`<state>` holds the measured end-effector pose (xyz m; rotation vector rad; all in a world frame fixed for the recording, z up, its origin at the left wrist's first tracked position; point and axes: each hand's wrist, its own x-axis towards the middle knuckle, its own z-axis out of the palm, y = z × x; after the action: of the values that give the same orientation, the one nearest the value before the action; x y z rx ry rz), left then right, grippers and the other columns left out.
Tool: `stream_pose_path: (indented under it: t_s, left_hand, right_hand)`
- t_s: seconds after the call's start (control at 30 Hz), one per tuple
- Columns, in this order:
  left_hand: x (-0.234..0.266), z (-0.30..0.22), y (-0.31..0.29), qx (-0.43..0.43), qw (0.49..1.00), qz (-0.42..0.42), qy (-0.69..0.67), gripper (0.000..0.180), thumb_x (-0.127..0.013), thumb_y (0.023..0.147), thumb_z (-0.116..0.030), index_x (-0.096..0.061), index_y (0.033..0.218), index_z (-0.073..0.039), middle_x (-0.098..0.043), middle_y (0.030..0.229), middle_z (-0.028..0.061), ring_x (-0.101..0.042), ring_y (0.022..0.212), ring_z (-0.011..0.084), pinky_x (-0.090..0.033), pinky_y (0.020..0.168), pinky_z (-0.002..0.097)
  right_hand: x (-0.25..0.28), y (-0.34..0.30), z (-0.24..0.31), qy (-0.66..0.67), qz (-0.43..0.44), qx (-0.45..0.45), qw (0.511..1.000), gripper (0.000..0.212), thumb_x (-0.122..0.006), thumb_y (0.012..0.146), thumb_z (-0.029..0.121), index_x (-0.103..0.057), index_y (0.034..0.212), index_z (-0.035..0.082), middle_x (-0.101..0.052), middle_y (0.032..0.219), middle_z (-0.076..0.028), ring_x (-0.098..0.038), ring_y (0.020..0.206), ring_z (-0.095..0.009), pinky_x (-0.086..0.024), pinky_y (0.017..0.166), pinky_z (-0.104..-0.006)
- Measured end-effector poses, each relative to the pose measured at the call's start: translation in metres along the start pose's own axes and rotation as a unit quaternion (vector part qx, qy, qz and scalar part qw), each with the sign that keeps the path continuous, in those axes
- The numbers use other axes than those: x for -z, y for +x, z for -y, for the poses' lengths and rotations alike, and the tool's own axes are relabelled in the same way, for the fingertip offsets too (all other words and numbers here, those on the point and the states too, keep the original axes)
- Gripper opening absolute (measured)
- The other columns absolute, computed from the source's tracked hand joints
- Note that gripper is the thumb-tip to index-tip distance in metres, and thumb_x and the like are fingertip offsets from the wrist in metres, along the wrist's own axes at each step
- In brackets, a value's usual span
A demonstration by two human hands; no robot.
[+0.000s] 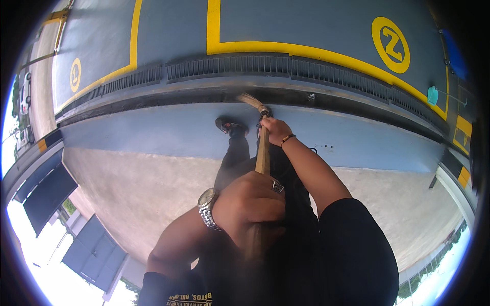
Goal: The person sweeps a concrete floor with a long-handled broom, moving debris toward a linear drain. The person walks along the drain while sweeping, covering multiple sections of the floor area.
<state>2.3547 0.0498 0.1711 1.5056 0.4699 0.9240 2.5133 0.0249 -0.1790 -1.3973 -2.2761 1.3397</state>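
Observation:
A broom with a wooden handle [263, 155] runs up the middle of the view, away from my body. My left hand [250, 204], with a steel watch on its wrist, is wrapped round the upper handle close to my chest. Farther down, my right hand [275, 130], with a dark bracelet at the wrist, grips the handle near the broom head. The pale straw bristles [250, 100] reach into a dark open drain channel [199, 98]. Part of the handle's near end is dim and blurred below my left hand.
Metal drain grates [229, 66] line the channel's far side. Beyond lies a grey floor with yellow lines [260, 47] and painted numbers. My shoe [227, 124] stands on the blue-painted strip [153, 125]. A teal object [433, 95] is at the far right.

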Motion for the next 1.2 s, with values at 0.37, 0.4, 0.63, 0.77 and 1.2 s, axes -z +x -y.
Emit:
stream_pose_path:
  t_s: [0.37, 0.4, 0.63, 0.77, 1.2]
  left_hand:
    - [-0.072, 0.023, 0.066, -0.063, 0.994, 0.067, -0.062, 0.02, -0.072, 0.068, -0.02, -0.056, 0.068, -0.008, -0.055, 0.058, 0.005, -0.059, 0.051, 0.0283, -0.042, 0.046, 0.039]
    - [-0.075, 0.02, 0.064, -0.069, 0.993, 0.072, -0.068, 0.02, -0.072, 0.068, -0.02, -0.056, 0.068, -0.008, -0.055, 0.057, 0.0051, -0.059, 0.052, 0.0283, -0.042, 0.046, 0.0391]
    - [-0.066, -0.044, 0.043, -0.098, 0.984, 0.149, -0.019, 0.022, -0.078, 0.071, -0.021, -0.06, 0.075, -0.009, -0.064, 0.07, 0.0035, -0.062, 0.055, 0.0279, -0.048, 0.05, 0.0383]
    - [-0.033, -0.088, 0.022, -0.124, 0.987, 0.101, -0.022, 0.02, -0.077, 0.08, -0.012, -0.059, 0.081, -0.006, -0.063, 0.072, 0.007, -0.063, 0.057, 0.0247, -0.052, 0.051, 0.0368]
    - [-0.125, -0.028, 0.049, -0.028, 0.982, 0.081, 0.17, 0.028, -0.082, 0.072, -0.01, -0.054, 0.072, -0.011, -0.057, 0.061, 0.003, -0.059, 0.049, 0.0184, -0.044, 0.044, 0.0288]
  right_hand:
    - [0.09, -0.097, -0.055, -0.044, -0.057, -0.126, 0.989, 0.023, -0.065, 0.086, 0.029, -0.064, 0.094, 0.007, -0.07, 0.092, -0.014, -0.068, 0.087, -0.036, -0.056, 0.077, -0.0464]
    - [0.09, -0.101, -0.051, -0.049, -0.061, -0.134, 0.988, 0.024, -0.065, 0.086, 0.029, -0.065, 0.094, 0.007, -0.07, 0.092, -0.014, -0.068, 0.087, -0.036, -0.056, 0.077, -0.0465]
    - [0.084, -0.099, 0.001, -0.028, -0.114, -0.053, 0.992, 0.023, -0.065, 0.087, 0.03, -0.064, 0.092, 0.008, -0.069, 0.091, -0.015, -0.068, 0.083, -0.036, -0.056, 0.073, -0.046]
    - [0.088, -0.077, 0.062, -0.062, -0.08, -0.014, 0.995, 0.023, -0.064, 0.09, 0.031, -0.063, 0.088, 0.008, -0.066, 0.086, -0.014, -0.068, 0.081, -0.036, -0.055, 0.073, -0.0473]
    - [0.05, -0.008, 0.012, 0.022, 0.121, 0.182, 0.976, 0.017, -0.066, 0.085, 0.023, -0.065, 0.098, 0.012, -0.065, 0.104, -0.012, -0.067, 0.098, -0.033, -0.054, 0.086, -0.0449]
